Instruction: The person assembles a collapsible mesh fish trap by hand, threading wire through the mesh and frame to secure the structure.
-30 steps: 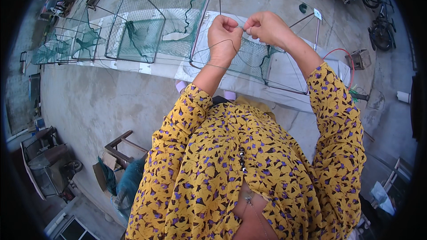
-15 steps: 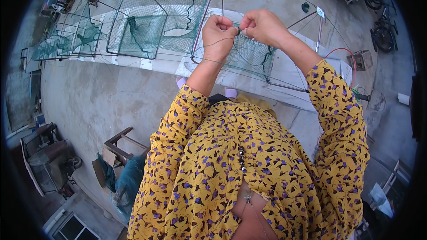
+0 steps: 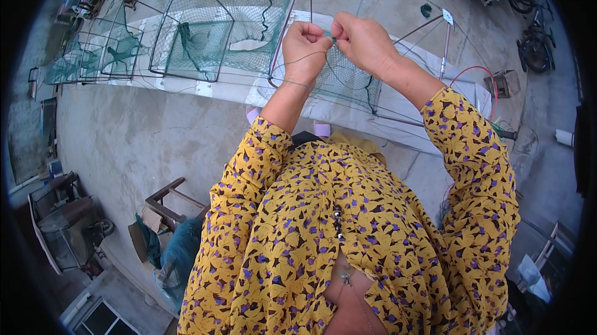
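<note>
At twelve o'clock, I see a bare left hand (image 3: 303,52) and right hand (image 3: 364,43) pinching the edge of green mesh netting (image 3: 348,83). Toward ten, it spans rectangular dark metal frames (image 3: 290,18), seemingly done; toward the thin metal pole (image 3: 446,49) at two, it looks unfinished.

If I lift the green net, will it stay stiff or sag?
The green net will probably sag between supports, since its mesh looks thin. Its frames look like straight rods and should stay stiff. Mostly open mesh, it's likely light for its size.
</note>
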The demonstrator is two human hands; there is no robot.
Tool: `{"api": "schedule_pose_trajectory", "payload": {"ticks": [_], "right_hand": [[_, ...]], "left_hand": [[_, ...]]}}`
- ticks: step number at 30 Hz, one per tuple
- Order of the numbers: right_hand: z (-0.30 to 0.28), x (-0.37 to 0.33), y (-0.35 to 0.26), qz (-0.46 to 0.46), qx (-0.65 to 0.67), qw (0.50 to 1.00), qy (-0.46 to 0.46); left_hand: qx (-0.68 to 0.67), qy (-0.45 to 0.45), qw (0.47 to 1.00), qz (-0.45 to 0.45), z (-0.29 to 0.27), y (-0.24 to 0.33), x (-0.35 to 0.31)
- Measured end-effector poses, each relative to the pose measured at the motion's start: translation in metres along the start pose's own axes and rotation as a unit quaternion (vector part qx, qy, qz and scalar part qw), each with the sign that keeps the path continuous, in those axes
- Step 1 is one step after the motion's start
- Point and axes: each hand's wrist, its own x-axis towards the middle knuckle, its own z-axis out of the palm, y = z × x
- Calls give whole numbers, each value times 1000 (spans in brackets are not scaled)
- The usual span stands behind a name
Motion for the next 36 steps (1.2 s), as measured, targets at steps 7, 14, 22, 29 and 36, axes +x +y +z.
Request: {"api": "schedule_pose_trajectory", "payload": {"ticks": [7, 14, 22, 29, 36], "right_hand": [[5, -2, 0, -43, -61, 997, 19], [5, -5, -1, -35, -62, 997, 29], [4, -5, -1, -49, -70, 996, 18], [2, -8, -7, -33, -75, 997, -6], [6, -6, -7, -31, -65, 997, -6]], "left_hand": [[-27, -3, 999, -45, -3, 0, -1], [-46, -14, 996, -75, -3, 8, -4], [-38, -21, 997, -70, -3, 7, -5], [-23, -28, 998, -55, -3, 8, -5], [39, -27, 998, 37, -3, -19, 0]]}}
